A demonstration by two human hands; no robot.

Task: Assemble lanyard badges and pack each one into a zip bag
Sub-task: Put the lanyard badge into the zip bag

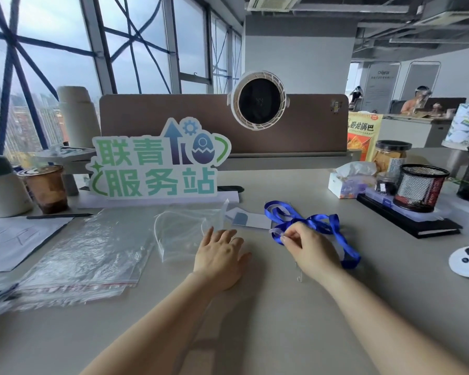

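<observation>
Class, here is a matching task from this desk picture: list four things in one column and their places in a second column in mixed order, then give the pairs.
1 blue lanyard
2 iced coffee cup
3 mesh pen holder
4 stack of zip bags

a lying flat, left front of the desk
b pinched by the right hand
c standing on the right side
d standing at the far left

Pairs: 1-b, 2-d, 3-c, 4-a
</observation>
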